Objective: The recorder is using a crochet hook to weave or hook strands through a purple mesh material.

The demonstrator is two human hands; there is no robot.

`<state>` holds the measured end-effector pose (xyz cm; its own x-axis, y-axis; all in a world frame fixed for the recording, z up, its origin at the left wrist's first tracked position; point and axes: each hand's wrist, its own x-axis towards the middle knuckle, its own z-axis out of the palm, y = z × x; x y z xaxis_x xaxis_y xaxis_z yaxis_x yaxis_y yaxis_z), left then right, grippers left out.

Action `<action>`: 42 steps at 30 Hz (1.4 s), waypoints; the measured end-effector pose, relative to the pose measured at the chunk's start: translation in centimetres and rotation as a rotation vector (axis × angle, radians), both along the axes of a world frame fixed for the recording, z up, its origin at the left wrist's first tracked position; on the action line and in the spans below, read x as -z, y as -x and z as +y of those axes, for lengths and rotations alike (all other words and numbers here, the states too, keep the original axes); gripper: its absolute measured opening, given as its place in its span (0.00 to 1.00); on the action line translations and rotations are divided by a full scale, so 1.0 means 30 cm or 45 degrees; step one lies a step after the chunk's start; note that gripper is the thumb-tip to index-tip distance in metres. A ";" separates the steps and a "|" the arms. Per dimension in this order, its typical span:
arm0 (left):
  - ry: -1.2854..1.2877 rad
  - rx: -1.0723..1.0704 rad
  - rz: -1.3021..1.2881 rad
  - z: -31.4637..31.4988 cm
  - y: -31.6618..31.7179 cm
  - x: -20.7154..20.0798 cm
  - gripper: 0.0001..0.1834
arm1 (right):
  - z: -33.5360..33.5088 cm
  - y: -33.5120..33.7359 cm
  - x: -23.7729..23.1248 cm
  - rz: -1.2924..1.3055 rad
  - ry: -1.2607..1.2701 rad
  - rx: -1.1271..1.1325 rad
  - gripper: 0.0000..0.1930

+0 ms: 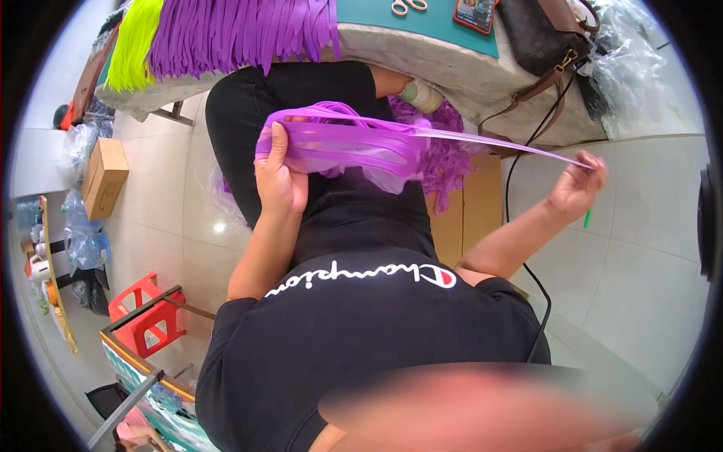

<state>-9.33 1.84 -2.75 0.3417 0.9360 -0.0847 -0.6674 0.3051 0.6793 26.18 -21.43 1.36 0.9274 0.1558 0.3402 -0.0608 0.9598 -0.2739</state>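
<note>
My left hand (282, 178) is closed on a flat, looped coil of purple tape (354, 148), thumb on top, above my lap. The tape looks like zipper tape; the coil hangs partly in clear plastic. From the coil's right end a taut purple strand (506, 143) runs to my right hand (578, 188), stretched far out to the right. My right fingers pinch its end. A thin green stick-like piece (587, 219) pokes out below that hand; the rest of it is hidden. Beneath the coil lies a tangled heap of purple strips (446, 162).
On the table ahead hang rows of purple strips (241, 34) and neon yellow strips (135, 45). Scissors (400, 7), a phone (474, 13) and a brown handbag (538, 45) lie there too. A black cable (507, 196) trails down by my right arm. At left stand a cardboard box (105, 179) and red stool (143, 320).
</note>
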 end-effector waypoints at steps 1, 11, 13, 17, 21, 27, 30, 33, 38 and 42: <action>0.005 0.030 -0.013 -0.009 -0.009 -0.009 0.13 | 0.024 0.023 0.021 -0.129 0.258 -0.013 0.03; 0.156 0.175 -0.103 -0.027 -0.012 -0.050 0.18 | 0.273 0.349 -0.010 -0.754 0.590 -0.522 0.17; 0.236 0.333 -0.225 -0.036 -0.020 -0.053 0.21 | 0.295 0.390 -0.045 -0.798 0.529 -0.592 0.18; 0.002 0.798 -0.080 -0.120 -0.037 0.046 0.39 | 0.348 0.502 -0.105 -0.774 0.420 -0.810 0.20; 0.011 0.952 0.192 -0.177 -0.081 -0.023 0.47 | 0.406 0.577 -0.115 -0.825 0.436 -1.044 0.21; 0.117 0.831 0.250 -0.167 -0.074 -0.069 0.36 | 0.468 0.613 -0.117 -0.955 0.571 -0.964 0.21; 0.124 0.795 0.235 -0.154 -0.076 -0.063 0.30 | 0.486 0.591 -0.104 -0.817 0.631 -0.826 0.20; 0.274 0.864 0.359 -0.143 -0.067 -0.042 0.25 | 0.511 0.516 -0.074 -0.582 0.668 -0.723 0.18; 0.462 0.884 0.251 -0.140 -0.054 0.011 0.24 | 0.486 0.414 0.027 -0.540 0.996 -0.626 0.16; 0.397 0.797 0.232 -0.155 -0.067 -0.006 0.27 | 0.463 0.382 0.127 -0.882 1.331 -0.582 0.12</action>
<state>-7.33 -2.81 -2.58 0.7609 0.4926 -0.4223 -0.1888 0.7908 0.5822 14.73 -7.55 -2.46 0.4075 0.8789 0.2478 0.1308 0.2123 -0.9684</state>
